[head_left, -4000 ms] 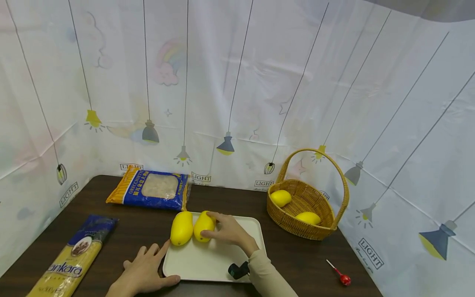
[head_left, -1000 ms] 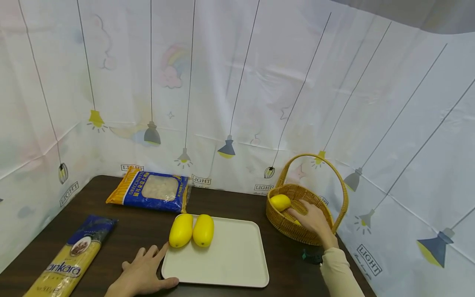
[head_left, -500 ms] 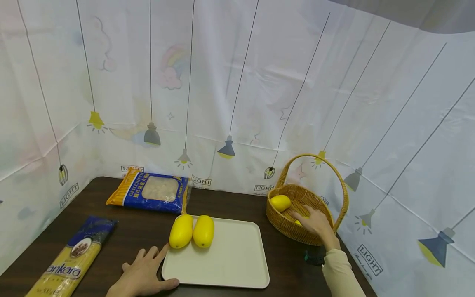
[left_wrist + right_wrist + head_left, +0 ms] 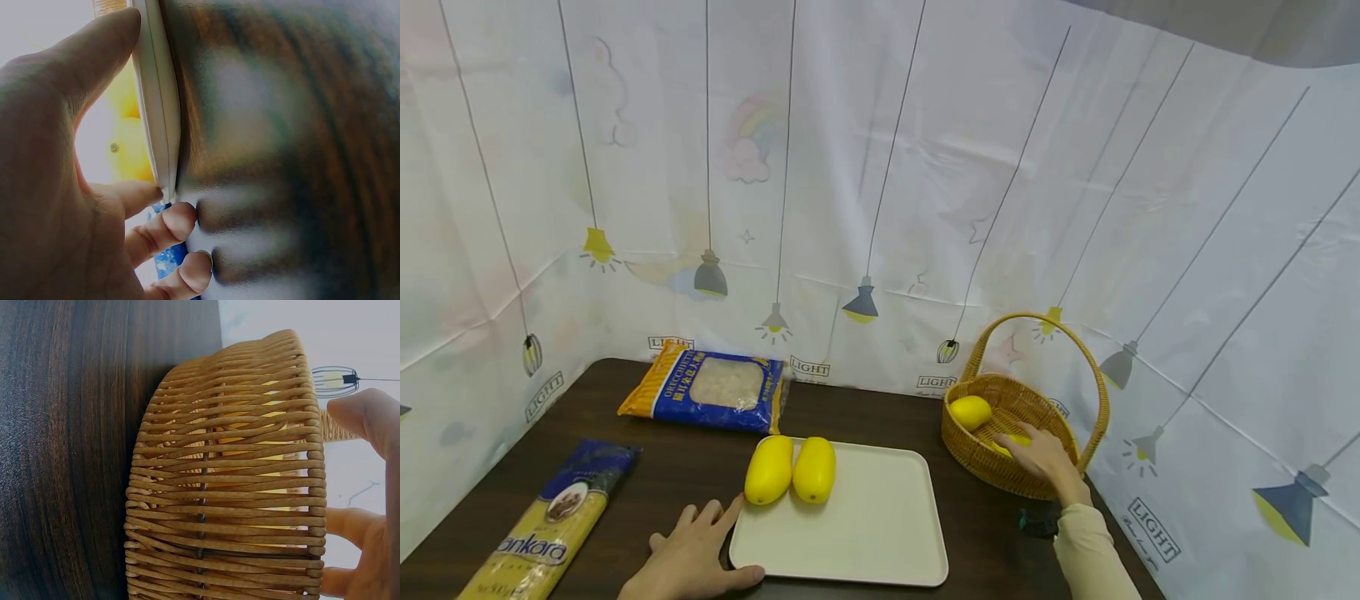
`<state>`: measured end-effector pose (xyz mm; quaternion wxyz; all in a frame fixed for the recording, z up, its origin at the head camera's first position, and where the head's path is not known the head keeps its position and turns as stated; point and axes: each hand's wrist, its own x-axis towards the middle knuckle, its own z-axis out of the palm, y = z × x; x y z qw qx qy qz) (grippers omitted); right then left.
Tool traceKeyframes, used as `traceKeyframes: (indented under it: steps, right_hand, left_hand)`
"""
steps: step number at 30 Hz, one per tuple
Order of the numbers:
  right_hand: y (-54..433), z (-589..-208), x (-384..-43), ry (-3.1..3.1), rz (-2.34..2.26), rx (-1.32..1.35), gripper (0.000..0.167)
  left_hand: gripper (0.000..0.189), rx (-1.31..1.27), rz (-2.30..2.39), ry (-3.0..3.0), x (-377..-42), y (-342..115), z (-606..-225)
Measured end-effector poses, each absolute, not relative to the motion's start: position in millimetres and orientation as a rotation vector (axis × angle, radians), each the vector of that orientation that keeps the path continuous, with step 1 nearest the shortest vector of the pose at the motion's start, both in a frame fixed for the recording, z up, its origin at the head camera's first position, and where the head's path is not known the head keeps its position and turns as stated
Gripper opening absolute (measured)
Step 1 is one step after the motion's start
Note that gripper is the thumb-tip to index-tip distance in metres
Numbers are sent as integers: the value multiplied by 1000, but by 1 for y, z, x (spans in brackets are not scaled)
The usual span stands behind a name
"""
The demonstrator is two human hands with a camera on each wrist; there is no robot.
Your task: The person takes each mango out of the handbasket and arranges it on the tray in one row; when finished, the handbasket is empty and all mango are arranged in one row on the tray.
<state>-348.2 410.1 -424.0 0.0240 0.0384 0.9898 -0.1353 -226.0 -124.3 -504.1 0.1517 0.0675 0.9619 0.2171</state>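
Observation:
Two yellow mangoes, a left one (image 4: 769, 471) and a right one (image 4: 814, 471), lie side by side at the far left of a white tray (image 4: 880, 533). My left hand (image 4: 688, 550) rests spread at the tray's left edge. In the left wrist view its thumb (image 4: 103, 47) and index finger lie along the tray's side. At the right stands a wicker basket (image 4: 977, 454) with one mango (image 4: 970, 412) at its left and another (image 4: 1009, 443) partly covered by my right hand (image 4: 1041, 457). That hand reaches over the rim, fingers relaxed and spread from the thumb.
A blue and orange orecchiette bag (image 4: 715, 387) lies behind the tray. At the left is a pack of spaghetti (image 4: 542, 529). The basket's tall handle (image 4: 1093, 375) arches above it. A printed curtain (image 4: 880, 167) hangs behind the dark table (image 4: 865, 408).
My right hand has let go of the right mango on the tray and moved right, over the basket. Within the last half second more of the mango beneath it shows. My left hand stays put.

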Motion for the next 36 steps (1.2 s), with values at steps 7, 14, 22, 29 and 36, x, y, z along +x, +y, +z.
traceKeyframes:
  steps: [7, 14, 22, 29, 36]
  right_hand:
    - [415, -428, -355, 3062, -399, 120, 100]
    - [417, -429, -360, 3040, -381, 138, 102]
    - [416, -427, -364, 3007, -350, 126, 100]
    - [415, -429, -365, 3013, -354, 108, 96]
    - [417, -432, -368, 3006, -379, 120, 95]
  left_hand:
    - [114, 189, 620, 2762, -226, -124, -503]
    - [113, 186, 610, 2766, -226, -124, -505]
    - [113, 181, 603, 2769, -227, -124, -506]
    - [113, 179, 611, 2766, -228, -124, -505]
    - [114, 170, 618, 2758, -228, -124, -507]
